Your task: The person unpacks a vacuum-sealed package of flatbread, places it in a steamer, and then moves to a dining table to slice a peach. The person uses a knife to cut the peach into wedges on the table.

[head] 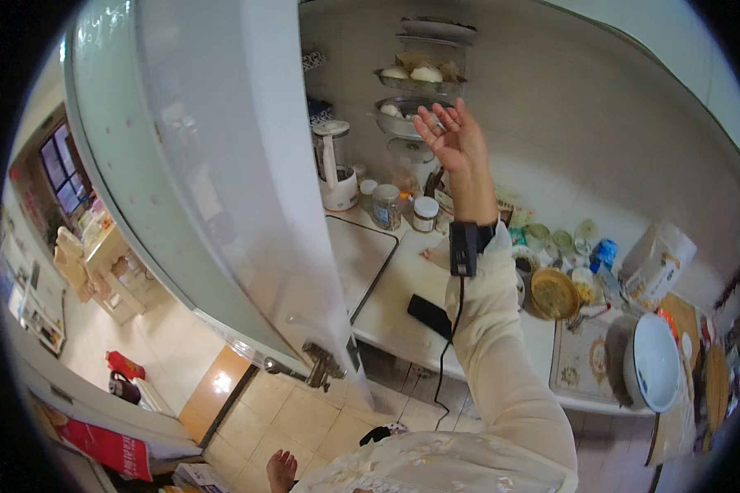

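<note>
My right hand (453,137) is raised with its palm showing and its fingers spread, holding nothing. It overlaps the view of a metal bowl (401,126) on a wall rack; whether they touch I cannot tell. White rounded food items sit in that bowl and on the rack tray (447,85) above. A black device (464,248) with a cable is strapped on my right wrist. Low at the bottom edge, my left hand (282,471) hangs empty above the tiled floor, its fingers loosely extended. Below my right forearm, a black phone-like slab (430,315) lies on the white counter (382,314).
A frosted glass door (179,154) with a metal handle (322,365) stands close on the left. Along the wall are a white electric kettle (338,172), glass jars (386,206) and a brown bowl (555,293). A white enamel basin (653,363) leans at the right.
</note>
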Available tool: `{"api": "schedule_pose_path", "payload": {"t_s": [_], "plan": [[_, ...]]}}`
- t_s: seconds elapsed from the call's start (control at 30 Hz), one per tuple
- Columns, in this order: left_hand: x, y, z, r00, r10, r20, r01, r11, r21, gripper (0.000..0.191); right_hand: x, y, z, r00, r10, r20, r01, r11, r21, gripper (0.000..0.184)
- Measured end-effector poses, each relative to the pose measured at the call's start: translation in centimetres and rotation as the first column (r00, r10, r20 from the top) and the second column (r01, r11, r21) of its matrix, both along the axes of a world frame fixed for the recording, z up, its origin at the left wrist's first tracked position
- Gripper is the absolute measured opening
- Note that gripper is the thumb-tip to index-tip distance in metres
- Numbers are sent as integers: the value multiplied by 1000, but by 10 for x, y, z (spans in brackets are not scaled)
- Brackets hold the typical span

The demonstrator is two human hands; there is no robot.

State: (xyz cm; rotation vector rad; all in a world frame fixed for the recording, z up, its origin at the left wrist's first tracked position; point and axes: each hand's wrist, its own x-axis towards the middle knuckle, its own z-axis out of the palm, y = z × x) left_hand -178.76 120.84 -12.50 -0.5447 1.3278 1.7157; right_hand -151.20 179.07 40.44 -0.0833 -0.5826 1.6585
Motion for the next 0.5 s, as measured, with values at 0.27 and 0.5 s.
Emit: {"api": "schedule_pose_path", "payload": {"t_s": [0.27,0.5], "plan": [[55,-39,-36,947,308,-92,-312,950,-28,26,-31,168,24,990,-24,137,59,965,-255,61],[52,-71,-56,973,228,39,-226,973,-42,26,-39,200,27,973,-43,226,97,968,-232,54]]}}
